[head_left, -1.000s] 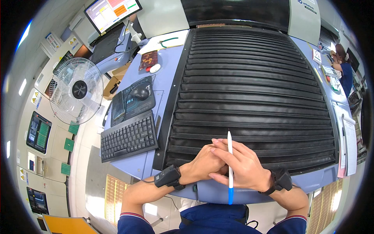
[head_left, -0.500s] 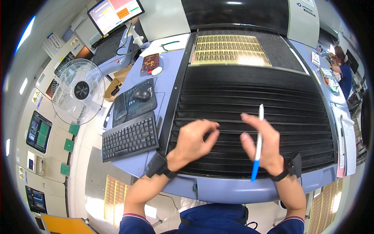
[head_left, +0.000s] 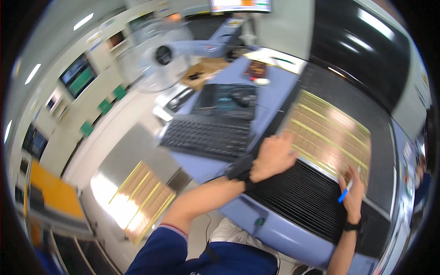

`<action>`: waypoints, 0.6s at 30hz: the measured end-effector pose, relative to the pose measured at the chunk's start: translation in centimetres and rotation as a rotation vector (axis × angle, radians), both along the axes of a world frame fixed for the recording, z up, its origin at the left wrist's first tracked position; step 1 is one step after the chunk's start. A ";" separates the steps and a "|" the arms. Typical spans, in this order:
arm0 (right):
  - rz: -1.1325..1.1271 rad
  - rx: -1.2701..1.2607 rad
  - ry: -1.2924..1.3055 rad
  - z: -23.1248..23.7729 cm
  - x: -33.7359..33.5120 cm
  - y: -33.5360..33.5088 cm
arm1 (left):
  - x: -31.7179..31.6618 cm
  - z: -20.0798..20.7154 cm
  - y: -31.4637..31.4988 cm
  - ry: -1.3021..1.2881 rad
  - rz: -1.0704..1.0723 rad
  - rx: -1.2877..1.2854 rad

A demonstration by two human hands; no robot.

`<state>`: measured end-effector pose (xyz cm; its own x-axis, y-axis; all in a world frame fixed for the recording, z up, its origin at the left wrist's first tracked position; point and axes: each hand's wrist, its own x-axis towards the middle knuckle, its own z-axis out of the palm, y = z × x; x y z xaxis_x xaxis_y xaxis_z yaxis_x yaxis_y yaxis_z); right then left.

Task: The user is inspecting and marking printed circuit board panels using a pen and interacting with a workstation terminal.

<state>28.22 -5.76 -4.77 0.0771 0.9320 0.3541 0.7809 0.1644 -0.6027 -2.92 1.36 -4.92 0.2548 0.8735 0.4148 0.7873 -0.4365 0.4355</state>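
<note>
Panel, gold with yellow strips, lies flat on the dark bed in the head view, just beyond the pleated black cover, with a pale bar along its near edge. Left hand is at its near left corner, fingers over the edge and hiding part of it; with the blur I cannot tell whether this grip closes on the panel. Right hand is at the near right part, its grip holding a pen with a blue end — the fingers cover a little of the panel, and contact cannot be made out.

Behind the bed rises a glossy black hood. On the blue surface, left of the bed, sit a keyboard, a mouse on its pad, a dark red packet with a white round item beside it, and pliers on a sheet. A black wrist device comes close to the keyboard's near right corner.

Farther left stands a fan, blurred, partly in front of pale cabinets; a carton is between it and the surface. A monitor is cut off at the top. Low on the left, well apart — a second panel by an orange board. A co-worker's sleeve shows at the right rim.
</note>
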 end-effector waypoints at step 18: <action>-0.268 0.221 0.077 1.8 18.1 7.1 | 2.2 0.6 -1.4 -0.431 -0.481 0.463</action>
<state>46.31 1.34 -2.92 0.3429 0.7763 0.5289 0.7674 0.0933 -0.6344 -0.67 -0.07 -4.35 0.2950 0.4230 0.8568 0.2694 -0.8971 0.3502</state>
